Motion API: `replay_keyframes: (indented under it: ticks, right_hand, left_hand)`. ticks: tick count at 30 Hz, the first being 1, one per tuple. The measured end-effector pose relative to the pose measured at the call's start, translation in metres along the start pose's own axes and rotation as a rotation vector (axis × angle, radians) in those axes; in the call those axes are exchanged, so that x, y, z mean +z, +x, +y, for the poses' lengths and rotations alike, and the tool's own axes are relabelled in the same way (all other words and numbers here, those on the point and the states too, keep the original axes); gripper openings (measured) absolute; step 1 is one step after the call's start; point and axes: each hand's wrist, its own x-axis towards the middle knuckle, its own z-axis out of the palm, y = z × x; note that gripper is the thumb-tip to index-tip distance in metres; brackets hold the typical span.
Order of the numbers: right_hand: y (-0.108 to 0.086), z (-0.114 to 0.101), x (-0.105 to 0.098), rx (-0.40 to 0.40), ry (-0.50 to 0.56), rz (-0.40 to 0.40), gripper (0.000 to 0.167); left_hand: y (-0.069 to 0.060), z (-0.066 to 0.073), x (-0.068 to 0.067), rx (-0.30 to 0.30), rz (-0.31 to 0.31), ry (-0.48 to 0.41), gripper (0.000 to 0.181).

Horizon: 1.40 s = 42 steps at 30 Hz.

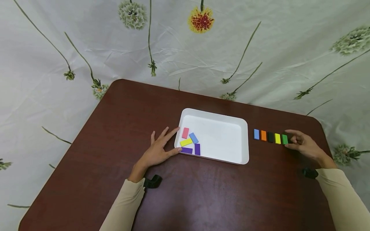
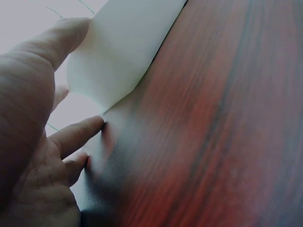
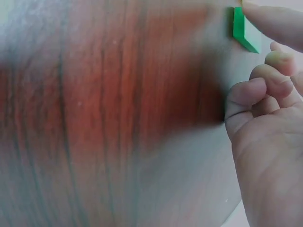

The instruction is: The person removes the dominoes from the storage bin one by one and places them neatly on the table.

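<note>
A white tray (image 1: 214, 158) holds several small coloured blocks toward its left end: a pink block (image 1: 185, 132), a blue block (image 1: 193, 138), a yellow block (image 1: 186, 142) and two purple blocks. My left hand (image 1: 160, 150) rests at the tray's left end, fingers spread, thumb and index fingertip touching its rim. To the right of the tray lies a row of blocks, with the green block (image 1: 285, 139) at its right end. Around this block my right hand (image 1: 306, 146) holds index finger and thumb apart, the thumb (image 3: 274, 23) close against it; the other fingers curl inward.
Left of the green block in the row lie a yellow block (image 1: 277, 138), a black block (image 1: 270, 137), an orange block (image 1: 263, 135) and a blue block (image 1: 256, 134). The dark brown table (image 1: 225, 195) ends at a flower-patterned white cloth (image 1: 179, 45). Both wrists wear dark straps.
</note>
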Motion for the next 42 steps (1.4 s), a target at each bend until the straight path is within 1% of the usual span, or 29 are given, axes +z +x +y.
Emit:
replay_keyframes:
  ticks: [7,14,17,20,25,29,34,35,37,42]
  right_hand:
    - [0.001,-0.011,-0.004,-0.018,0.01,0.03,0.053]
    - [0.006,-0.028,-0.003,-0.089,0.023,0.041,0.044]
    - [0.01,-0.038,-0.002,-0.11,0.006,0.06,0.042]
    - [0.015,-0.05,0.0,-0.132,0.02,0.058,0.041]
    - [0.022,-0.072,0.011,-0.213,0.083,-0.005,0.041]
    - [0.028,-0.093,0.019,-0.253,0.125,-0.041,0.038]
    - [0.038,-0.121,0.029,-0.362,0.213,-0.135,0.04]
    - [0.04,-0.127,0.031,-0.371,0.225,-0.153,0.04]
    - [0.044,-0.139,0.036,-0.387,0.226,-0.186,0.042]
    - [0.057,-0.165,0.052,-0.397,0.178,-0.242,0.041]
  left_hand:
    - [0.0,0.001,-0.001,-0.002,-0.001,-0.001,0.083]
    - [-0.001,-0.001,-0.001,0.007,0.002,-0.021,0.081]
    - [-0.001,-0.002,-0.001,0.008,0.005,-0.019,0.081]
    - [0.0,-0.002,-0.001,0.009,0.009,-0.014,0.081]
    - [0.0,-0.003,-0.001,0.004,0.002,-0.003,0.082]
    - [0.0,-0.004,0.0,-0.002,-0.006,0.0,0.082]
    - [0.0,-0.003,0.0,-0.002,-0.006,-0.007,0.081]
    - [0.0,-0.003,0.0,-0.002,-0.007,-0.007,0.081]
    - [0.0,-0.003,-0.001,-0.003,-0.008,-0.008,0.081]
    - [0.0,-0.002,0.0,-0.006,-0.009,-0.01,0.081]
